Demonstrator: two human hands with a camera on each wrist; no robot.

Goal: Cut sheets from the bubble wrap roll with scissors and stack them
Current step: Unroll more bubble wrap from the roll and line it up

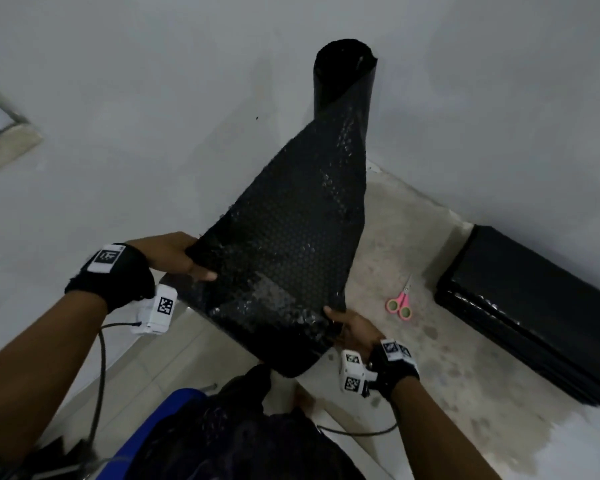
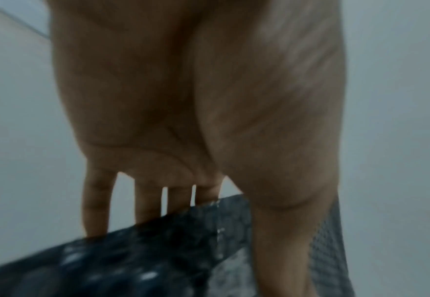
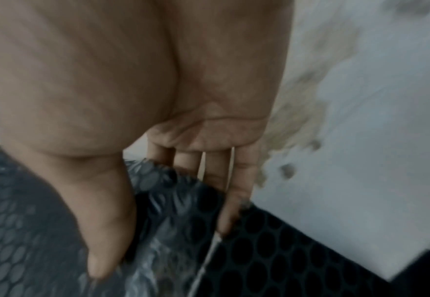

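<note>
the black bubble wrap roll stands upright against the grey wall, and a wide length of bubble wrap is drawn off it down toward the person. the left hand pinches the near left edge of that length, thumb on top and the fingers slightly spread behind it. the right hand pinches the near right corner, thumb pressed on the bubbled face, fingers close together underneath. the pink scissors lie on the floor just right of the drawn length, apart from both hands. a stack of black sheets lies on the floor further right of the scissors, along the wall.
</note>
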